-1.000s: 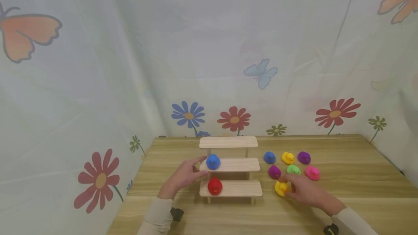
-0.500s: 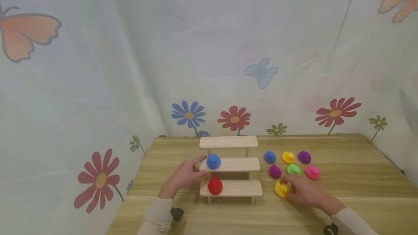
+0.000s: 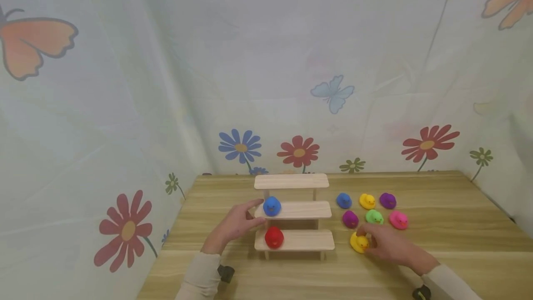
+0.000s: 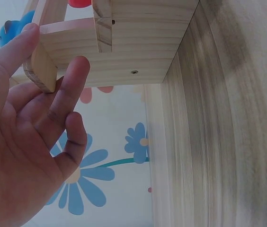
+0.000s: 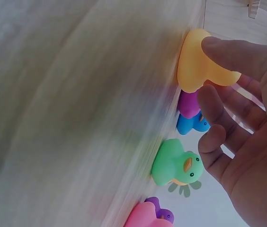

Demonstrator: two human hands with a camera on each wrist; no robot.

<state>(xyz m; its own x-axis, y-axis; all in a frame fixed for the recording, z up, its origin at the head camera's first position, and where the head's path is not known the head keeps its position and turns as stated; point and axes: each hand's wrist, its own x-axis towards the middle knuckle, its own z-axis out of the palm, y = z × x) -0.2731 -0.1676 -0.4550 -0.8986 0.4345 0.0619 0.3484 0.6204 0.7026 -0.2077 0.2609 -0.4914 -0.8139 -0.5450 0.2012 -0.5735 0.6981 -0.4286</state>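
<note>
A three-tier wooden shelf stand (image 3: 294, 240) stands on the table. My left hand (image 3: 237, 222) grips the left end of its middle tier, thumb at the front edge and index finger at the back. A blue rubber duck (image 3: 272, 206) sits on that tier, right beside the fingertips. Below it, a red rubber duck (image 3: 274, 237) rests on the lowest tier. My right hand (image 3: 393, 245) pinches a yellow rubber duck (image 5: 197, 64) between thumb and fingers, low at the tabletop. In the right wrist view the thumb covers part of this duck.
Behind the right hand sit more rubber ducks: a blue one (image 3: 343, 201), a second yellow one (image 3: 367, 201), a green one (image 3: 374, 217), a pink one (image 3: 399, 220) and two purple ones (image 3: 350, 219). A flowered cloth (image 3: 266, 82) hangs behind the wooden table (image 3: 458, 244).
</note>
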